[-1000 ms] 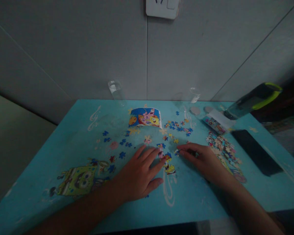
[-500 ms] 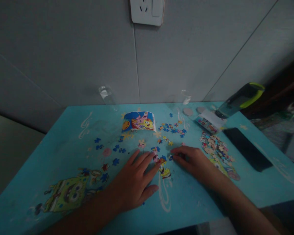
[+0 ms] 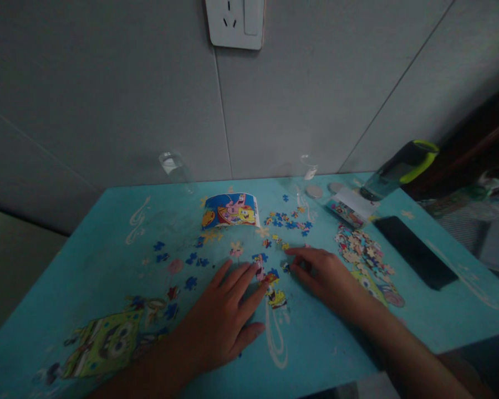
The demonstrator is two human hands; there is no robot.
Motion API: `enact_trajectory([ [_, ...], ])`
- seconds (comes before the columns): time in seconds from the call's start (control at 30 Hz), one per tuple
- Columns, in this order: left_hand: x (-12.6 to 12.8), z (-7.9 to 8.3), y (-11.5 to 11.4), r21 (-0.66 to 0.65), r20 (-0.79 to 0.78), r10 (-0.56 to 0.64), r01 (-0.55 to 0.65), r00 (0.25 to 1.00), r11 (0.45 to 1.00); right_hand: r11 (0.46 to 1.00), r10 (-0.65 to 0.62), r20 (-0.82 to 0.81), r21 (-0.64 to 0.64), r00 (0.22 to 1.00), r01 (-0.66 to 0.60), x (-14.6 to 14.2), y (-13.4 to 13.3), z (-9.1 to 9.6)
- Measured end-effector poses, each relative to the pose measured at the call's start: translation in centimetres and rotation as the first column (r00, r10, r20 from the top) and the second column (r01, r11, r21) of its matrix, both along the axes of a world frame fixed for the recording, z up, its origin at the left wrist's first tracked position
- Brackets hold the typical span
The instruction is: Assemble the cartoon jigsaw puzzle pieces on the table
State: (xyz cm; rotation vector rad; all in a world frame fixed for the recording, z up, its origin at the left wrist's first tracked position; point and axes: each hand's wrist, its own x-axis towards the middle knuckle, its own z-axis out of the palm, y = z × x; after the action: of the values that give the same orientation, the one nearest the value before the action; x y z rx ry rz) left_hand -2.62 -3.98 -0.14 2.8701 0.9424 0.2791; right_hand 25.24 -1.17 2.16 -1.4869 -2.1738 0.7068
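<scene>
My left hand (image 3: 222,318) lies flat on the turquoise table (image 3: 108,221), fingers spread, fingertips touching a small joined cluster of puzzle pieces (image 3: 270,282). My right hand (image 3: 326,274) rests just right of that cluster, fingers pinched on a small blue puzzle piece (image 3: 286,267). Loose blue pieces (image 3: 289,219) are scattered beyond the hands. A curled reference picture (image 3: 229,210) stands further back. A heap of mixed pieces (image 3: 363,249) lies to the right of my right hand.
A black phone (image 3: 413,252) lies at the right. A tilted bottle with a green cap (image 3: 399,169) and a small puzzle box (image 3: 347,208) sit at the back right. Two clear tubes (image 3: 172,166) stand by the wall. A wall socket (image 3: 233,22) is above.
The view has tilted up and shifted, so everything sits a little lower and further left. Both hands stay at the cluster, barely moving.
</scene>
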Motion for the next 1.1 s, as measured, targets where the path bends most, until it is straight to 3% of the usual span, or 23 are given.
enact_trajectory([
  [0.43,-0.1,-0.3,0.1,0.017,-0.020,-0.015,0.016,1.000,1.000,0.998,-0.013,0.029,0.067,0.999,0.011,0.1,0.4,0.1],
  [0.7,0.1,0.1,0.1,0.030,0.031,-0.005,0.004,1.000,1.000,0.981,-0.123,0.025,0.154,0.992,0.118,1.3,1.5,-0.3],
  [1.1,0.2,0.4,0.0,0.000,0.056,0.031,-0.031,0.998,1.000,0.982,-0.134,0.048,0.142,0.990,0.126,1.4,2.0,-1.1],
])
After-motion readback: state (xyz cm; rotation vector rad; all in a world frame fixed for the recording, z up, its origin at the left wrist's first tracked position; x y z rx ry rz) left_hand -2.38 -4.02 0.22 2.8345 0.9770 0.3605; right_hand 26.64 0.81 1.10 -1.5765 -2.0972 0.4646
